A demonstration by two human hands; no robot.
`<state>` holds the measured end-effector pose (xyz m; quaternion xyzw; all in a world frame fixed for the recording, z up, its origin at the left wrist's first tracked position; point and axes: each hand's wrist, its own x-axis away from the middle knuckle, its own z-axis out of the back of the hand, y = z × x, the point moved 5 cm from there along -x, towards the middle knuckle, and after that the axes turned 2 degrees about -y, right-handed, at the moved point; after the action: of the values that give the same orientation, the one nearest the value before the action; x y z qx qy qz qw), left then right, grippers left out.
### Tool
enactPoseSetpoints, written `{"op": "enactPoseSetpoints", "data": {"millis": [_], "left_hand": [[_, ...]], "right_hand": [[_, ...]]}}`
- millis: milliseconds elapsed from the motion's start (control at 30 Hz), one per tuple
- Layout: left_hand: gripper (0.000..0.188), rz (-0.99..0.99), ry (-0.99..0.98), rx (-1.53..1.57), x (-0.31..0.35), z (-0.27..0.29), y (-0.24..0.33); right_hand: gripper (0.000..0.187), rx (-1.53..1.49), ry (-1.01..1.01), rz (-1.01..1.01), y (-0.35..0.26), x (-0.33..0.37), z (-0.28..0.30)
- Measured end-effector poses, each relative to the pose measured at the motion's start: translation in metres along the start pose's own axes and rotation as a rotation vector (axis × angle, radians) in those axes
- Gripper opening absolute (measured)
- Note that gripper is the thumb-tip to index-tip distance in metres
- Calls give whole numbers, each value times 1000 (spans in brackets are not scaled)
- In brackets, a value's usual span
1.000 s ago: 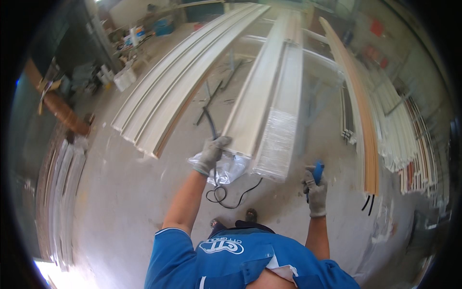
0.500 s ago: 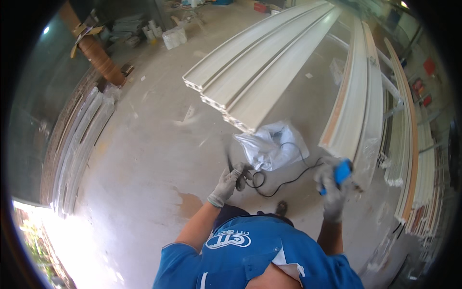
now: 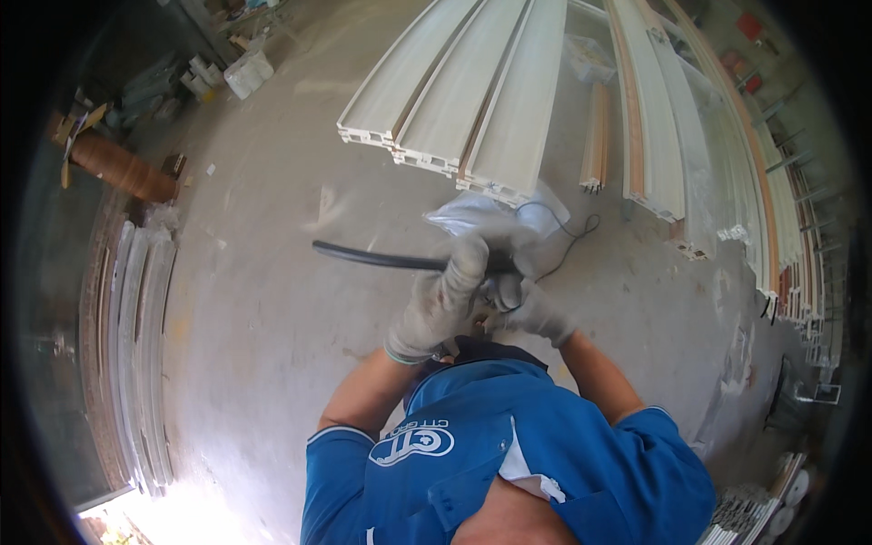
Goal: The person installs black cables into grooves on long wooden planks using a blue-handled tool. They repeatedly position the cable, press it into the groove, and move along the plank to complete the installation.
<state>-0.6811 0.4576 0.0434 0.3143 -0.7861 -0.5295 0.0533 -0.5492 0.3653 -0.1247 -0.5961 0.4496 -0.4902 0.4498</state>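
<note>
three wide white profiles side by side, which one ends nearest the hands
The rightmost profile of the three: its end lies lowest in the picture, nearest the left hand and right hand; the middle profile and left profile stop farther up.

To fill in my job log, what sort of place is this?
Likely a workshop or storage area for long profiles: three pale profiles lie side by side ahead, more long pieces line the right, and long strips lie together at the left.
</note>
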Motion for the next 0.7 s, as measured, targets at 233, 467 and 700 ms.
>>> {"op": "enactPoseSetpoints", "data": {"millis": [233,467,700], "left_hand": [[61,-663,-239,288,-46,46,155],[68,-516,651,-174,-11,170,109],[52,-3,875,-200,18,318,2]], "right_hand": [[24,502,443,-244,86,50,55],[32,605,628,-349,116,95,104],[32,822,472,-258,109,0,61]]}}
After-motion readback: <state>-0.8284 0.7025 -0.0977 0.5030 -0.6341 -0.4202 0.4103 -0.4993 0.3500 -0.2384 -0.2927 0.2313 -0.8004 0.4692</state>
